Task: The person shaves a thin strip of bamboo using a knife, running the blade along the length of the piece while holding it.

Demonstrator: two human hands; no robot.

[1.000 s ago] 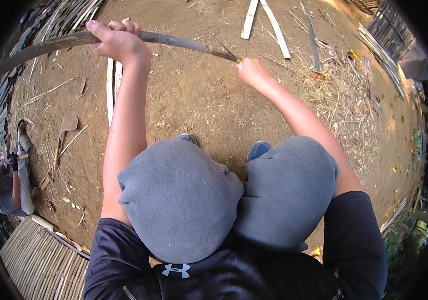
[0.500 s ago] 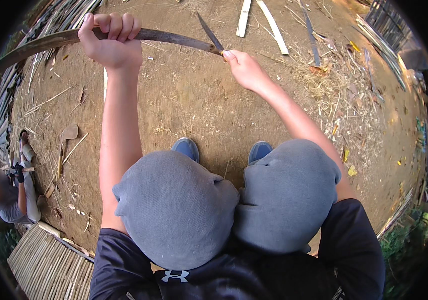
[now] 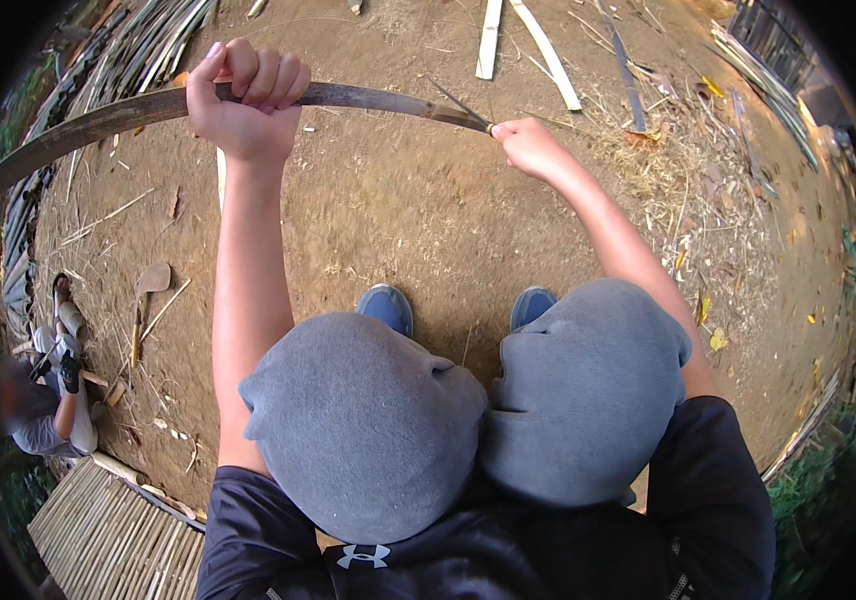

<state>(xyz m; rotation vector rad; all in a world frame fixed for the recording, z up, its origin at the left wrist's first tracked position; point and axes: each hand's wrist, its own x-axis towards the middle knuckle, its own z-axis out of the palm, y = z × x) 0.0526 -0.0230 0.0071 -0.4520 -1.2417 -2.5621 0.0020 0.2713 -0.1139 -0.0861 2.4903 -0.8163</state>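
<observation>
The left hand [image 3: 246,105] wraps its fingers around a long curved bamboo strip [image 3: 98,122], held above the dirt ground [image 3: 398,220]. At the strip's right end, the right hand [image 3: 528,148] clenches a knife [image 3: 460,106], its blade touching the strip.

The person wears a dark navy short-sleeved shirt [image 3: 508,560] with a small white emblem at the chest, and its sleeves end above the elbows. Grey, soft-looking trousers [image 3: 368,420] cover both bent knees. Blue rounded shoes [image 3: 388,305] peek out beneath them. Both forearms are bare, without gloves, watch or bands.
</observation>
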